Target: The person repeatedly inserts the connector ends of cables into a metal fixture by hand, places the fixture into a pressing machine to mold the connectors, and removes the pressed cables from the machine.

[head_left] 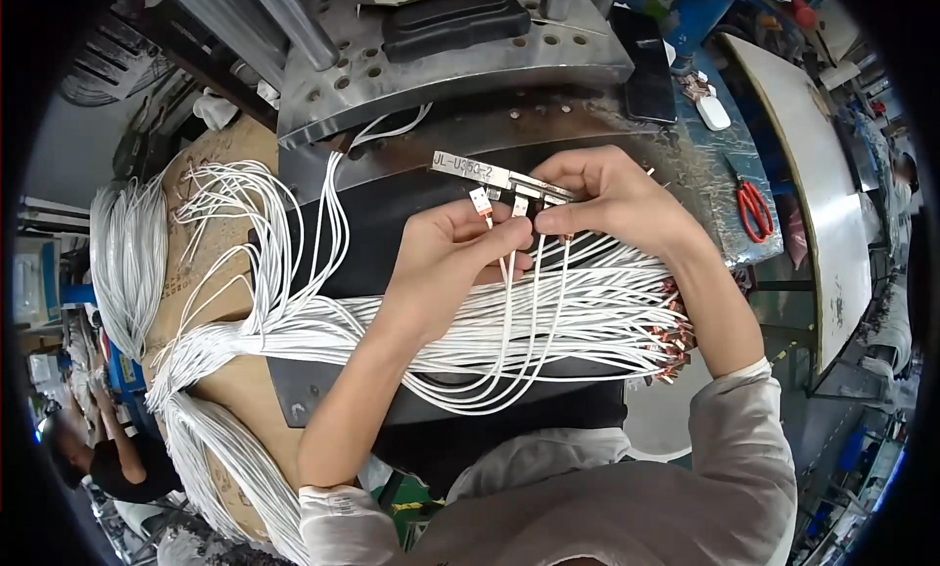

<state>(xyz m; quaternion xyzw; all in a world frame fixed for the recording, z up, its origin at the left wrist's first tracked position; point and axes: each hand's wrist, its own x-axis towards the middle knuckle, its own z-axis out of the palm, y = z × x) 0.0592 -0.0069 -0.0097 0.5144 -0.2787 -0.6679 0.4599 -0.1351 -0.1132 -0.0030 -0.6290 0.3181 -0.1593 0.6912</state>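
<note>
Above the cables, my right hand (622,206) is closed around the right end of a narrow metal bar (462,166) with engraved markings. Fingers of my left hand (441,262) are pinched on a white USB cable, whose plug (520,206) stands at the bar's lower edge. Another USB plug (480,202) sticks up beside my left fingers. Several cable strands hang in loops below both hands; my fingertips partly hide where they meet the bar. A thick bundle of white cables (548,316) lies beneath, its orange-and-dark ends (673,341) gathered at the right.
A heavy metal press plate (460,71) with posts stands at the back, a black block (455,24) on it. More white cable coils (127,262) lie at the left on brown cardboard (211,370). Red-handled scissors (754,212) rest on the blue surface at right. Another person (127,458) is far left.
</note>
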